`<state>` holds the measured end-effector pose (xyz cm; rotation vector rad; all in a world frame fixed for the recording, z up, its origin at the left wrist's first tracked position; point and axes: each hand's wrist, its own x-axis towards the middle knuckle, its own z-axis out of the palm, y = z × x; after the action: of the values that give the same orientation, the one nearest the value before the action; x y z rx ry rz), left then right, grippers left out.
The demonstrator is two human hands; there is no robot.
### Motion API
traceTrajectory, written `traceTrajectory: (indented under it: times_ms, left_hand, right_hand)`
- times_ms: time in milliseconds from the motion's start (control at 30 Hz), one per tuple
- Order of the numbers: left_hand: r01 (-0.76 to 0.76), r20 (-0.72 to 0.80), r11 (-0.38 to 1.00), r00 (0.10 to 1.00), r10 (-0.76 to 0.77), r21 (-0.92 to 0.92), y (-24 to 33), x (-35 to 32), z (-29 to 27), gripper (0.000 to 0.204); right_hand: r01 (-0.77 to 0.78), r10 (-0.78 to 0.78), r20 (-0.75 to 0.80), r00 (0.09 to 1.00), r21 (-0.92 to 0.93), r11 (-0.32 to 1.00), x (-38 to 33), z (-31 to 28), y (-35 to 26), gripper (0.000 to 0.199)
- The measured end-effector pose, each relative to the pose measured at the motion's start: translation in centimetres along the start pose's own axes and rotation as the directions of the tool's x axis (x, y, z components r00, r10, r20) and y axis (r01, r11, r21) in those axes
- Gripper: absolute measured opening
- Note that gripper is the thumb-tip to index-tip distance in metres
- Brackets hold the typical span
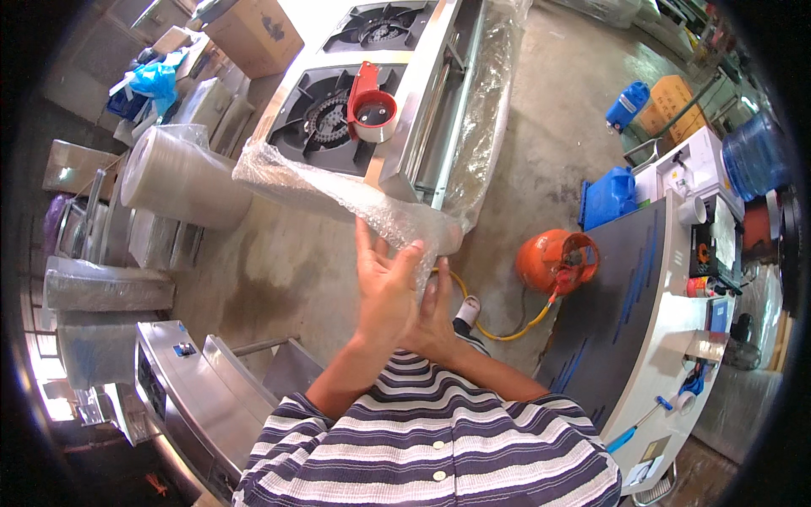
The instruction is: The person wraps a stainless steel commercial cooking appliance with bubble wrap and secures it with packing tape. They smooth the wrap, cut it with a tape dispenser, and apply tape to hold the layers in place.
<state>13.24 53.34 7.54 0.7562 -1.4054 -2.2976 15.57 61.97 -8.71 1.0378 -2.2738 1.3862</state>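
Note:
A steel gas stove (409,84) with black burner grates stands in front of me, partly wrapped in clear bubble wrap (338,188). At its near corner my left hand (382,291) grips the loose end of the wrap, thumb on top. My right hand (432,321) is close beside it, lower and to the right, with its fingers on the same hanging edge; its palm is partly hidden behind the left wrist. A red tape dispenser (364,82) with a roll of tape rests on the nearer burner, beyond both hands.
An orange gas cylinder (551,264) with a yellow hose (517,335) stands on the floor to the right. Beyond it are a blue jerrycan (612,198) and a cluttered table (646,334). To the left stand a large wrap roll (182,182) and a steel appliance (190,397).

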Motion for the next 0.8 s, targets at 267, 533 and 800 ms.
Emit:
traceTrajectory:
  times_ms: [267,533,800]
  left_hand:
    - [0.119,0.246,0.918,0.969,-0.025,-0.379,2.0,0.1,2.2,0.089]
    - [0.140,0.596,0.959,0.802,0.037,-0.248,1.7,0.9,-1.9,0.113]
    - [-0.988,0.831,0.008,0.134,0.539,0.154,4.1,7.9,-6.2,0.054]
  right_hand:
    - [-0.155,0.133,-0.266,0.955,-0.063,0.986,1.8,0.5,1.0,0.088]
    - [-0.284,0.286,-0.616,0.734,0.104,0.953,3.7,-6.7,3.5,0.035]
    - [-0.256,0.298,-0.765,0.571,0.179,0.950,14.4,-9.4,9.4,0.023]
